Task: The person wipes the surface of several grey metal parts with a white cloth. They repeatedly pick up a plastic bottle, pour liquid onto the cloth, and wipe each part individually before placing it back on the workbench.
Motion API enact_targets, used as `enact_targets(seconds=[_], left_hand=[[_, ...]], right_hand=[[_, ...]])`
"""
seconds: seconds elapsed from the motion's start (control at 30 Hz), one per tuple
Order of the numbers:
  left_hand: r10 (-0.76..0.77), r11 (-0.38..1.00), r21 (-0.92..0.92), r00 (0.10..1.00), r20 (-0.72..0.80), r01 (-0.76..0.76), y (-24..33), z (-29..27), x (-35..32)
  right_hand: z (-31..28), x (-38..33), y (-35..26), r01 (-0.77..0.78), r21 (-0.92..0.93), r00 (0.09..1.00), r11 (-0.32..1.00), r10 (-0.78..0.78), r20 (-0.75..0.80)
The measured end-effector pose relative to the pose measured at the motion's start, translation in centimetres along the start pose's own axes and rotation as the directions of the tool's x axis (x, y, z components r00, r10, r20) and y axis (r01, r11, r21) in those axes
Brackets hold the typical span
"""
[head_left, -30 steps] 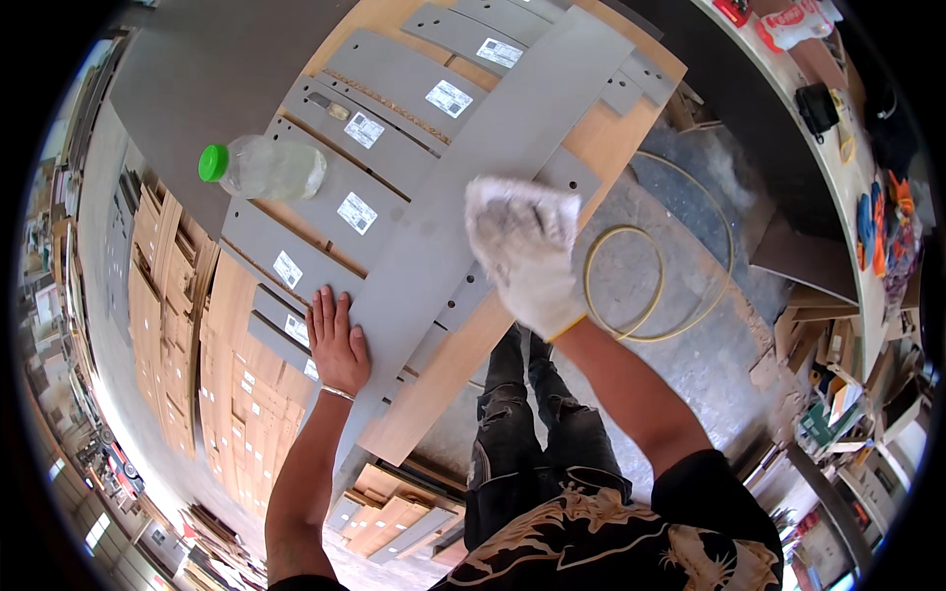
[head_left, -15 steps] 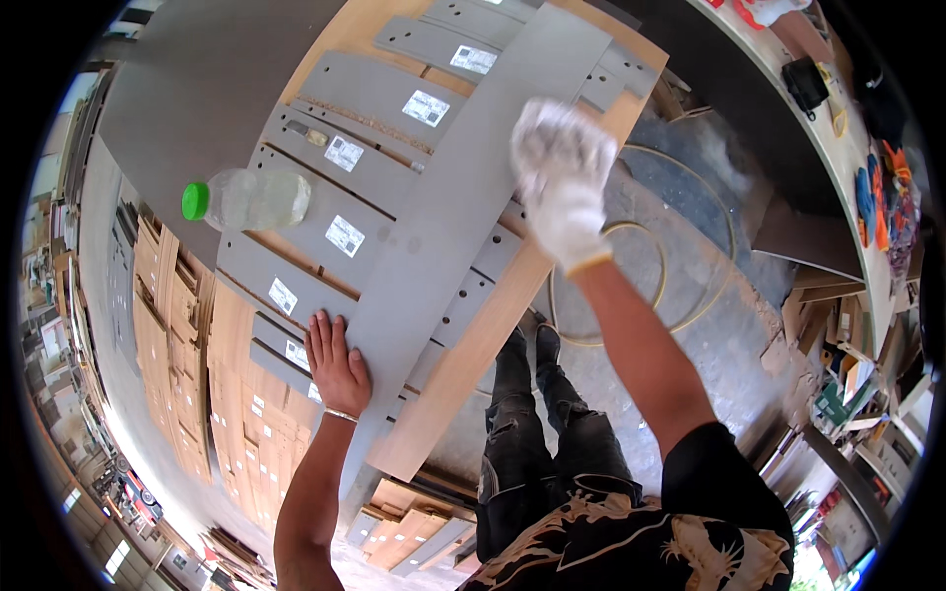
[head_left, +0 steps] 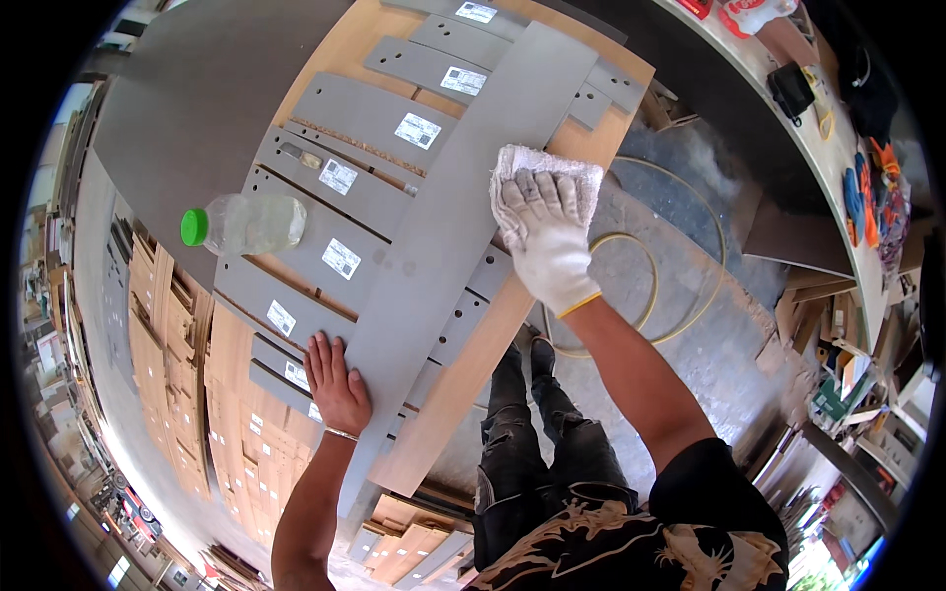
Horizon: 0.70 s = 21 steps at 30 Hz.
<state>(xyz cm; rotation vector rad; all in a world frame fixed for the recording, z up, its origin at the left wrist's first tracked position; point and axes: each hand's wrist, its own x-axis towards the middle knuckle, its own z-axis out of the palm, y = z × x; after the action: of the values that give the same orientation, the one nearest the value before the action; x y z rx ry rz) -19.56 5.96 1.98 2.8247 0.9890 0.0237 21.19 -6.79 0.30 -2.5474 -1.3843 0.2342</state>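
A long grey board (head_left: 463,163) lies slantwise across several smaller grey panels (head_left: 379,110) bearing white labels. My right hand (head_left: 547,236), in a white glove with a yellow cuff, presses a folded white cloth (head_left: 576,172) onto the long board's right edge. The glove's fingers rest over the cloth. My bare left hand (head_left: 338,386) lies flat at the board's near left edge, fingers stretched out and holding nothing. Further left, a clear bottle with a green cap (head_left: 258,222) lies on its side on the panels. A small worn tool (head_left: 301,155) rests on a panel beyond it.
Wood-coloured boards (head_left: 251,448) are stacked at the left. A dark sheet (head_left: 197,108) borders the panels at the far left. Yellow hose (head_left: 655,271) coils on the floor at my right. A curved-looking workbench (head_left: 788,123) with tools and gloves stands at the right.
My gloved right hand has come nearer and lower with the cloth, which now lies spread under its fingers. My left hand stays in place. The view has shifted slightly.
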Motion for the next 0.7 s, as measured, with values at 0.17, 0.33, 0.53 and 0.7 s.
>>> enact_targets(seconds=[0.17, 0.33, 0.53, 0.7], left_hand=[[0.026, 0.999, -0.021, 1.000, -0.002, -0.026, 0.2, 0.5, 0.4], [0.007, 1.000, -0.014, 1.000, -0.001, -0.007, -0.5, 0.3, -0.6], [0.022, 0.999, -0.025, 1.000, 0.002, -0.022, 0.4, 0.7, 0.7], [0.022, 1.000, -0.015, 1.000, -0.018, -0.022, -0.2, 0.3, 0.1]], right_hand=[[-1.3, 7.6, 7.2, -0.140, 0.034, 0.943, 0.990, 0.144, -0.301], [-0.2, 0.1, 1.0, 0.090, -0.071, 0.991, 0.993, -0.097, -0.095], [-2.2, 7.5, 8.9, -0.031, -0.200, 0.949, 0.979, -0.034, -0.314], [1.9, -3.3, -3.5, 0.097, -0.101, 0.959, 0.990, -0.066, 0.275]])
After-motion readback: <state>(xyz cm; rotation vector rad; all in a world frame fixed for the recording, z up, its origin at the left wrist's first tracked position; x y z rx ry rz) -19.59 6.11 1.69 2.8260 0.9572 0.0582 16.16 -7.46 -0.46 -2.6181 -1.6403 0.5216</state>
